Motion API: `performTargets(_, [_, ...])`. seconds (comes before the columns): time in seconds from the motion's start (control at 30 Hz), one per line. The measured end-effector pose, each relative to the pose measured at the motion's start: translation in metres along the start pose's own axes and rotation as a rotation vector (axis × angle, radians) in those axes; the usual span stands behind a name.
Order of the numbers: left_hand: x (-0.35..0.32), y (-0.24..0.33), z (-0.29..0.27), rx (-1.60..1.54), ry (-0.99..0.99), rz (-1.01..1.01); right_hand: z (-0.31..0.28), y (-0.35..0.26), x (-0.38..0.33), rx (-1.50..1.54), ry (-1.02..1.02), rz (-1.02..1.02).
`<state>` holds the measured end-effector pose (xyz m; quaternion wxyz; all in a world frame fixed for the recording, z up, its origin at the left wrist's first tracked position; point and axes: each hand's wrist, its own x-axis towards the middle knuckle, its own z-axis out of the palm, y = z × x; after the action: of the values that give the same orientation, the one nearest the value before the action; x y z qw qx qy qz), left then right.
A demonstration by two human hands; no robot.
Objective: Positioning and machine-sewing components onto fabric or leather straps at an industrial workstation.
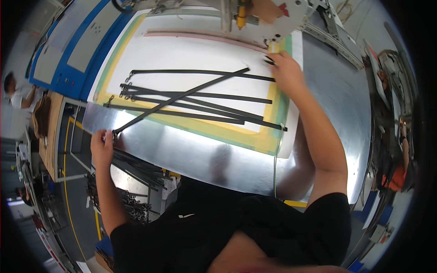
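Observation:
My left hand (102, 142) is closed on the hook end of a black strap (182, 96), at the left front edge of the metal table. That strap runs diagonally over several others, its far end near the top middle of the white board. The other black straps (205, 96) lie roughly side by side, with small dark hooks (128, 95) at their left ends. My right hand (287, 73) is closed round a small black tool with two points (270, 60), over the board's right side near one strap's plain end. The tool's exact kind is hard to make out.
Yellow and green tape (120, 43) borders the white board (177, 52) on the shiny metal table (205, 159). A machine head (273, 20) hangs above the far side. A blue cabinet (79, 50) stands far left. Bundled black straps (136, 168) are piled lower left. People are at both sides.

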<state>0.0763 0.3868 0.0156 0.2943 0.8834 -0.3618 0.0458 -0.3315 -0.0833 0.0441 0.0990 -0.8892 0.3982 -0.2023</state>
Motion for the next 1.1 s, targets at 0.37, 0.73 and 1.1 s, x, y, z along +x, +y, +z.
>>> performTargets(0.37, [0.033, 0.171, 0.078, -0.031, -0.392, 0.358, 0.001, 0.045, -0.044, 0.157, 0.090, 0.052])
performTargets(0.73, [0.006, 0.150, 0.005, -0.026, -0.458, 0.216, 0.016, 0.073, -0.041, 0.118, 0.096, -0.072])
performTargets(1.1, [-0.037, -0.010, -0.135, -0.768, 0.085, -0.304, 0.024, 0.098, -0.031, 0.089, 0.057, -0.048])
